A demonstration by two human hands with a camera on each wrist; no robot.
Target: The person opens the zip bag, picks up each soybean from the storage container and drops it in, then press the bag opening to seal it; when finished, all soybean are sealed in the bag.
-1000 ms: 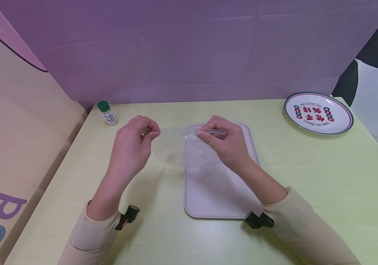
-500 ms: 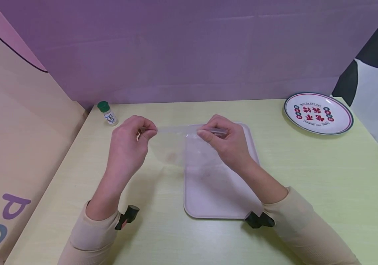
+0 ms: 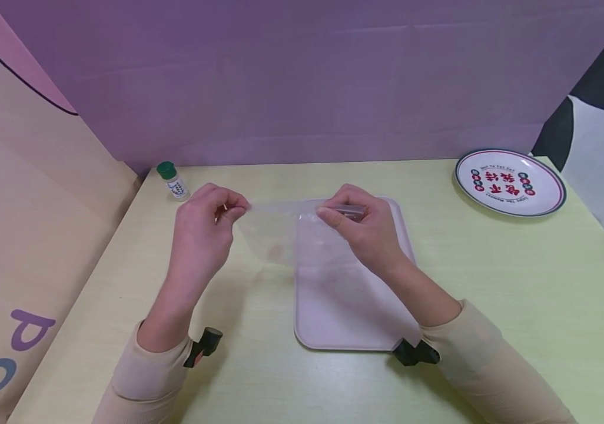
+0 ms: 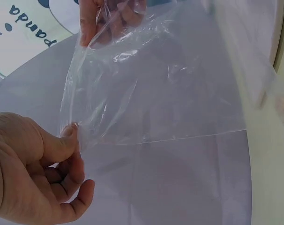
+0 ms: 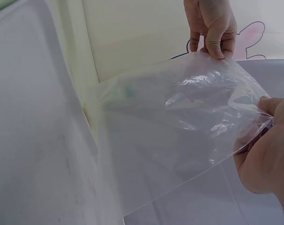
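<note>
A clear plastic bag (image 3: 272, 235) is stretched between both hands above the table, its film hanging partly over the tray. My left hand (image 3: 201, 229) pinches its left end between thumb and index finger; the other fingers curl loosely in the left wrist view. At the opposite end, my right hand (image 3: 362, 229) grips gathered film (image 5: 217, 126) between thumb and fingers. Underneath lies a pale pinkish rectangular tray (image 3: 355, 312), partly covered by the right forearm and bag. A faint brownish patch shows through the film; what it is cannot be made out.
A small bottle (image 3: 177, 187) with a green cap stands at the back left, just beyond my left hand. An oval white plate (image 3: 510, 203) with red lettering lies at the back right. A purple backdrop (image 3: 307, 82) rises behind the table's far edge.
My left hand has shifted slightly to the left, drawing the bag's left end farther from the right hand. My right hand stays nearly still.
</note>
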